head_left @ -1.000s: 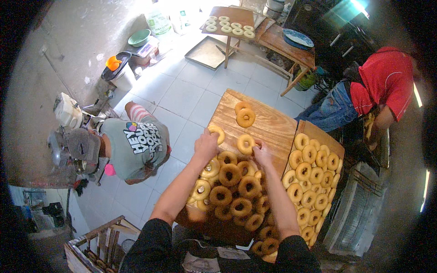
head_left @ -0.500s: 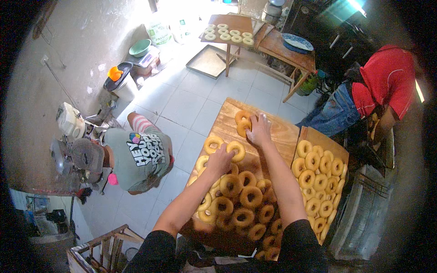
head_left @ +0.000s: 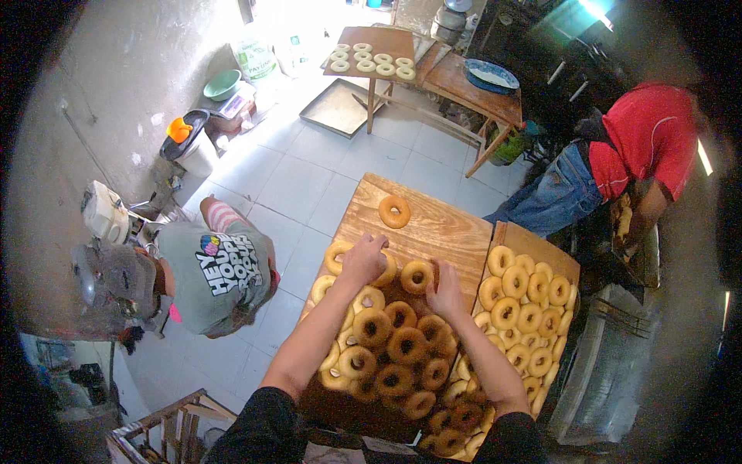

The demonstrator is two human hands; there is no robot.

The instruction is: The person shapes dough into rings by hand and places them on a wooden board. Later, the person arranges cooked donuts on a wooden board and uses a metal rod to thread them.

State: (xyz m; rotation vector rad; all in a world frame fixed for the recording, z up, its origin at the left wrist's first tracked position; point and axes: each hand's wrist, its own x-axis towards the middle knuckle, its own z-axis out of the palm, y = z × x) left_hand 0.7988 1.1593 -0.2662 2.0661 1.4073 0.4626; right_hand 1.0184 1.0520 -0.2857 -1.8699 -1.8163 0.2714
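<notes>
Golden-brown ring doughnuts (head_left: 407,345) lie in a crowded group on the near part of a wooden board. My left hand (head_left: 365,259) is over the far edge of this group, fingers apart and holding nothing. It partly covers a pale-sided doughnut (head_left: 388,270) beneath it. Just to the right, my right hand (head_left: 446,291) has its fingertips against the right rim of another doughnut (head_left: 417,276). One doughnut (head_left: 394,211) lies alone near the board's far end. Shadow darkens the nearest rings.
A second board (head_left: 570,272) full of doughnuts adjoins on the right. Paler rings rest on a far table (head_left: 375,39), near a metal tray (head_left: 332,108) on the floor. One person in a grey shirt (head_left: 220,271) is at left, another in red (head_left: 649,127) at right.
My right hand has brought a doughnut from the far end back to the group, leaving one behind. My left hand has let go of its doughnut and moved slightly forward. The view has shifted.
</notes>
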